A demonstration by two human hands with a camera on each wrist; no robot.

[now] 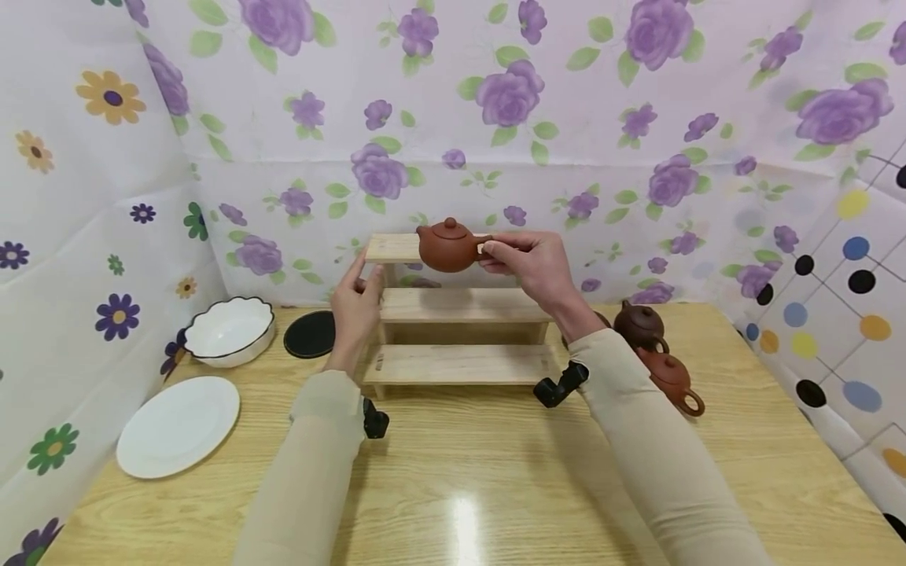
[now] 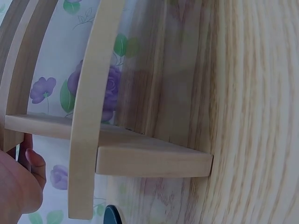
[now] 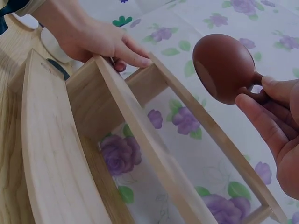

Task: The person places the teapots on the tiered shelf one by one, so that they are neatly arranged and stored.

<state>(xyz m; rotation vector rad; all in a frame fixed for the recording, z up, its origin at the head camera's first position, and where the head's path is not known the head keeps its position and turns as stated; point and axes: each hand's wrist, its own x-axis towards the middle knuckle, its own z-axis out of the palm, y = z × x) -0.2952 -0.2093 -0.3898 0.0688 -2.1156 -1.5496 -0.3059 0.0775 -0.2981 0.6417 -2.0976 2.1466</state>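
My right hand (image 1: pixel 535 265) pinches the handle of a reddish-brown clay teapot (image 1: pixel 449 248), raised level with the top tier of a three-tier wooden display rack (image 1: pixel 463 364). Its spout points left and its lid is on. In the right wrist view the underside of the teapot (image 3: pixel 223 70) shows, apart from the rack. At the rack's upper left end, my left hand (image 1: pixel 356 309) grips the wood, its index finger lying along the top piece in the right wrist view. Rack boards fill most of the left wrist view, with part of the left hand (image 2: pixel 21 182) at the edge.
Right of the rack stand a dark brown teapot (image 1: pixel 639 324) and a reddish one (image 1: pixel 665 372), with another brown item partly behind my right wrist. At left are a white scalloped bowl (image 1: pixel 230 334), a white plate (image 1: pixel 178 427) and a black round mat (image 1: pixel 310 334). Flowered cloth hangs behind.
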